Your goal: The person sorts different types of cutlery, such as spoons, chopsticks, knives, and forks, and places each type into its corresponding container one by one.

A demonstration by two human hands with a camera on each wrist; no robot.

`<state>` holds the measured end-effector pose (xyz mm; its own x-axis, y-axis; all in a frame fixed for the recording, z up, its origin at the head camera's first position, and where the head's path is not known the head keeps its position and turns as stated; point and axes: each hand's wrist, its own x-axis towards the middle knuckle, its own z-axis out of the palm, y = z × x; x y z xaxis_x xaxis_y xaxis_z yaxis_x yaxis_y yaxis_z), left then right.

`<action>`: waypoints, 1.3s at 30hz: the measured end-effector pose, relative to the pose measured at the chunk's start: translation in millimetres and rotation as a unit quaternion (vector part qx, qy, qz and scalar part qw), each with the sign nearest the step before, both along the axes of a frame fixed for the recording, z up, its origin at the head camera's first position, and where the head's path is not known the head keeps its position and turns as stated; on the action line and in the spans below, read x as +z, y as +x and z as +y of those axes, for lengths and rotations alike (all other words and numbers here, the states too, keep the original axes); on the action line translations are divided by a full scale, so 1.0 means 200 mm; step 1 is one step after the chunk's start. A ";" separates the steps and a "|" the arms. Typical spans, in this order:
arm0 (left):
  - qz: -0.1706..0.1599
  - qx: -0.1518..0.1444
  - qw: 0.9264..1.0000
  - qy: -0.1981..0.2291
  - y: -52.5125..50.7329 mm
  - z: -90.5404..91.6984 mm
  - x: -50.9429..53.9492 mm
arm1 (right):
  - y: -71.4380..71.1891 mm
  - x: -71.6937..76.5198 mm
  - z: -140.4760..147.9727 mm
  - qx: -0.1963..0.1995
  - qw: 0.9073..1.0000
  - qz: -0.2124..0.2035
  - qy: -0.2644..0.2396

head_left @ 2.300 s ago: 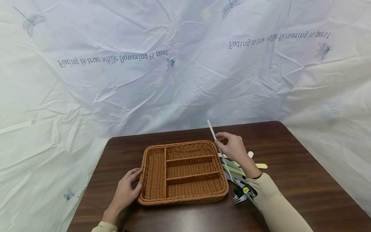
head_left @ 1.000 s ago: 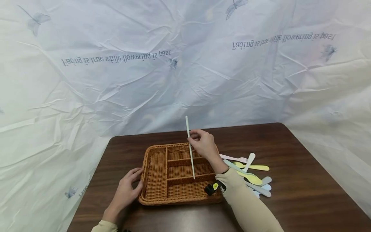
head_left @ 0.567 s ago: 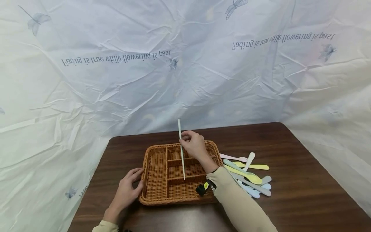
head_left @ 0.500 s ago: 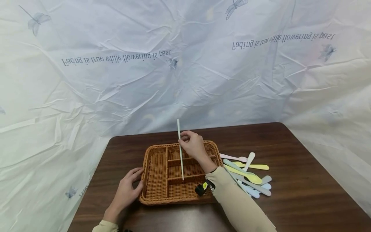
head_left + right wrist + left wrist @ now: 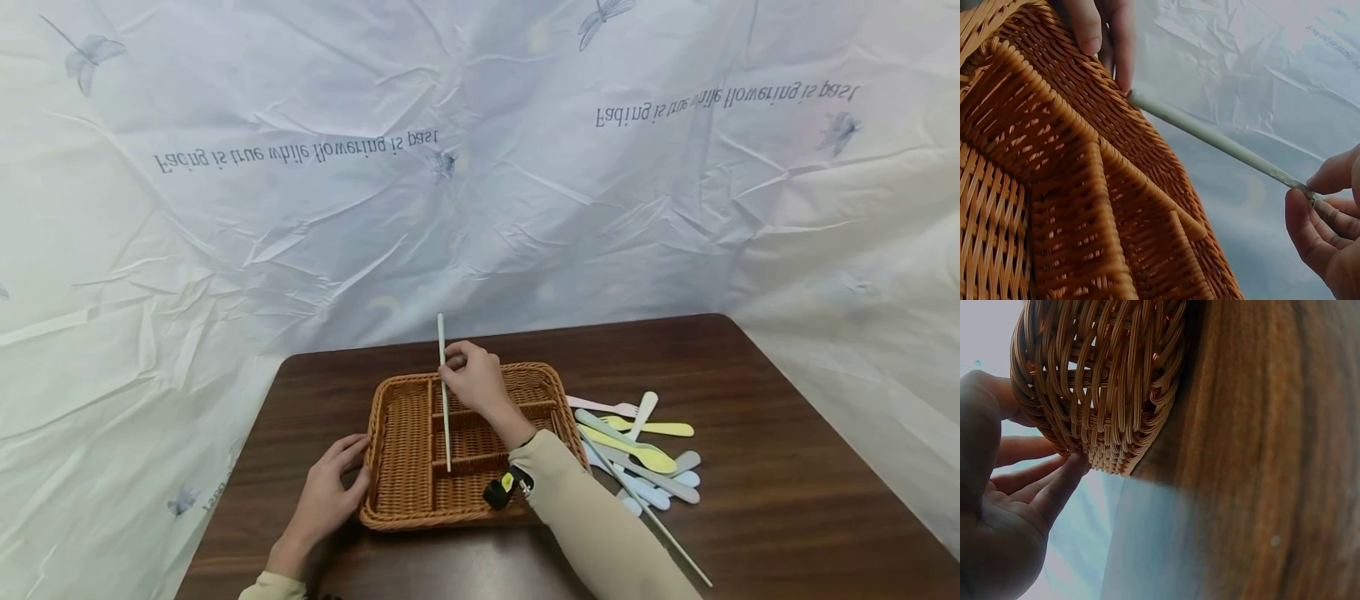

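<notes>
My right hand (image 5: 474, 379) pinches a pale green chopstick (image 5: 446, 417) between thumb and fingertips. The chopstick slants over a brown wicker basket (image 5: 401, 523), near the divider (image 5: 431, 492) beside the long left compartment. In the right wrist view, the chopstick (image 5: 1210, 136) is gripped near one end, its thicker end pointing toward the basket's rim. At the basket's left side, my left hand (image 5: 324, 498) rests with fairly straight fingers against the rim. The left wrist view shows its fingertips touching the woven outer wall (image 5: 1104, 381).
Right of the basket lies a pile of cutlery: a yellow spoon (image 5: 652, 458), a pink fork (image 5: 607, 407), a yellow fork (image 5: 660, 428) and several pastel handles. Another chopstick (image 5: 678, 546) lies across the dark wooden table (image 5: 787, 500). A pale curtain (image 5: 480, 217) hangs behind.
My right hand has carried the chopstick left from beside the cutlery to above the basket's left divider. The second chopstick on the table has come into view. My left hand has stayed put.
</notes>
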<state>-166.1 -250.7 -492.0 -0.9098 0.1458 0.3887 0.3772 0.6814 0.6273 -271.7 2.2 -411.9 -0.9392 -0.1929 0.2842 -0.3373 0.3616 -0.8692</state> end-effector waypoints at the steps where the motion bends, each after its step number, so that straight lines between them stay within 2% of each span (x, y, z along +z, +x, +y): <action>1: -0.001 0.000 1.000 0.000 0.00 0.00 0.00 | 0.00 0.00 -0.01 0.002 1.000 -0.002 -0.004; 14: -0.002 0.000 1.000 0.001 -0.01 0.00 0.00 | 0.00 -0.02 -0.11 0.011 0.999 -0.036 -0.031; 22: -0.003 -0.003 1.000 0.003 0.00 0.00 0.00 | 0.01 -0.03 -0.14 0.010 1.000 -0.029 -0.002; 28: 0.004 0.002 1.000 0.004 0.00 0.00 0.00 | 0.02 -0.05 -0.15 0.022 0.999 -0.039 -0.013; 39: 0.002 0.001 1.000 0.008 0.00 0.00 -0.01 | 0.01 -0.08 -0.16 0.020 0.999 -0.024 -0.012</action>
<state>-166.8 -250.8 -494.6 -0.9085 0.1374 0.3946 0.3780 0.6727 0.6360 -269.3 -30.7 -428.5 -0.9436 -0.2236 0.2441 -0.3087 0.3276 -0.8930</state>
